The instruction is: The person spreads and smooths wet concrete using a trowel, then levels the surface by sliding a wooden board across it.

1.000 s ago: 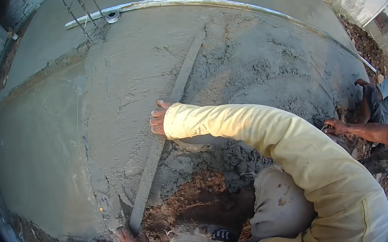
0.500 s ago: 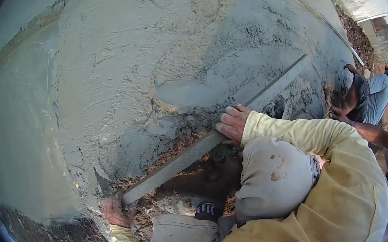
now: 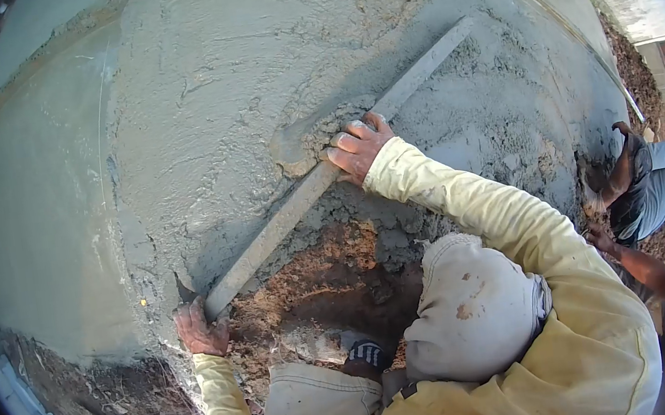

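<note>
A long grey screed board [image 3: 273, 234] lies slantwise across the wet concrete [image 3: 209, 98], its far end toward the upper right. Its near end is in my left hand [image 3: 202, 329], low at the concrete's ragged edge. Around the middle of the board are the fingers of my right hand [image 3: 362, 148], with cement smeared on them. A small mound of wet mortar [image 3: 327, 134] is heaped against the board's far side, just beyond my right hand. Rough, lumpy concrete shows on the board's near side.
Bare reddish soil [image 3: 331, 262] with a dark hollow lies before my knees. Smoother concrete [image 3: 40, 221] spreads at the left. Two other people are at the right: one in a dark cap and grey-blue clothing [image 3: 657, 186], another with an arm [image 3: 647, 271] reaching in. A pale strip [image 3: 550, 11] borders the slab.
The board's far part has swung up and left across the concrete, with my right hand moving along with it and my right arm stretching out. My left hand has risen only slightly.
</note>
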`<state>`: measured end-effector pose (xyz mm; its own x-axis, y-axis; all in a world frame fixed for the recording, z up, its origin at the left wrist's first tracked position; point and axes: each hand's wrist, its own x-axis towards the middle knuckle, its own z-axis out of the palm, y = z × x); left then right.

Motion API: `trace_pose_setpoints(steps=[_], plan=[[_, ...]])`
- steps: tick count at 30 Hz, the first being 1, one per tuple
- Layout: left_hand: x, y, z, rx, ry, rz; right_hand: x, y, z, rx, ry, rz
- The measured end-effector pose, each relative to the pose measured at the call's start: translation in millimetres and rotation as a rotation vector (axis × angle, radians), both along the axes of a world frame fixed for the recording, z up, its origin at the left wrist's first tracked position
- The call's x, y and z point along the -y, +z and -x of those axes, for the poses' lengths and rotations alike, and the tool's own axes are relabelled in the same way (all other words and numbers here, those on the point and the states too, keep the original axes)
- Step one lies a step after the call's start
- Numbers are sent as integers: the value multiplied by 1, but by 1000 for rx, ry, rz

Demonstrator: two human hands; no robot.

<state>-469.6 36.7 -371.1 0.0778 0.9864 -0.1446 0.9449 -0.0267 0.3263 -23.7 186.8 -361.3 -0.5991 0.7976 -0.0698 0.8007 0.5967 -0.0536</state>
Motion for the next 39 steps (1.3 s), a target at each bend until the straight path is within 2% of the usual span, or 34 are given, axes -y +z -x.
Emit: trace_pose_setpoints(steps=[4, 7, 10, 13, 14, 15, 16, 17, 18, 21, 24, 26, 27, 28, 30, 33, 39], plan=[[-6, -12, 2, -152, 34, -147, -62, -7, 34, 65, 51, 65], [-20, -23, 11, -113, 80, -167, -107, 0, 58, 148, 60, 145], [-39, -14, 3, -49, 268, -60, -154, 0, 90, 201, 76, 96], [-21, -33, 20, -188, 265, -275, -185, -4, 114, 171, 197, -47], [-24, -19, 16, -220, 256, -329, -182, 5, 127, 154, 219, -37], [-16, 5, 16, -114, 296, -175, -175, 13, 136, 142, 244, -27], [8, -6, 28, -164, 297, -252, -165, 23, 145, 132, 263, -15], [22, 10, 25, -12, 395, -232, -154, 28, 156, 62, 331, -48], [40, 20, 20, -55, 420, -240, -147, 29, 171, 5, 409, -70], [119, 3, 24, -26, 585, -178, -125, 40, 232, 34, 604, 58], [176, -12, 9, -203, 635, -168, -122, 11, 290, 65, 751, 85], [180, -7, -7, 28, 818, -22, -124, 4, 323, 118, 818, 85], [199, -32, -8, -64, 828, -75, -127, 5, 333, 137, 817, 149], [172, -12, -19, 48, 871, -109, -132, 2, 343, 150, 825, 154], [155, -14, -22, 22, 900, -61, -144, -5, 355, 192, 823, 169], [135, -28, -22, 13, 856, -136, -169, 2, 360, 251, 795, 195], [79, -35, -28, 51, 765, -117, -210, 27, 327, 391, 624, 231]])
